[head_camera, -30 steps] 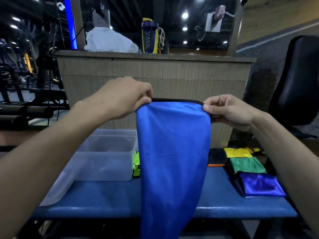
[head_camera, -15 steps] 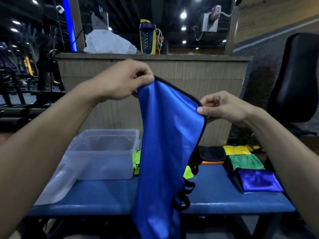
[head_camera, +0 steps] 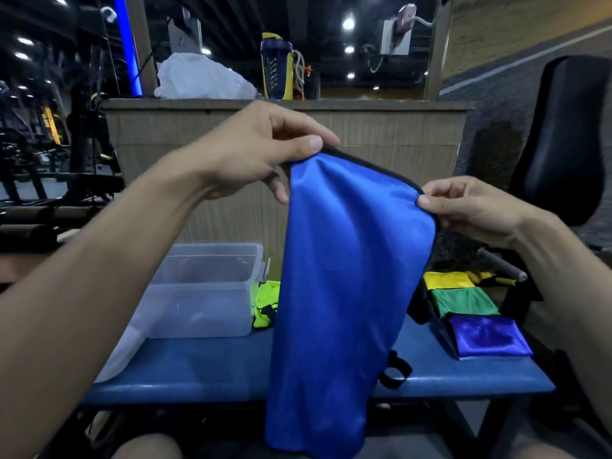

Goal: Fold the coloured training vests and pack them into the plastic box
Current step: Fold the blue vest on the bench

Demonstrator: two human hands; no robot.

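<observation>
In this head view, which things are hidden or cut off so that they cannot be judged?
- Neon yellow vest: mostly hidden behind the hanging blue vest.
- Black item beside the folded vests: covered by the blue vest; unidentifiable.
- Plastic box: cloudy walls, contents unclear.
- Blue vest's lower hem: cut off by the bottom edge.

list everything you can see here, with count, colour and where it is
blue vest: 1, blue with black trim, held up over the bench
plastic box: 1, clear, left on the bench
lid: 1, clear, leaning at the box's left
neon vest: 1, yellow-green, right of the box
folded vests: 3, yellow, green, purple, in a row on the bench's right
bench: 1, blue, below the hands
shaker bottle: 1, navy and yellow, on the counter
white bag: 1, white, on the counter
left hand: pinches the vest's top edge
right hand: pinches the vest's right corner
</observation>
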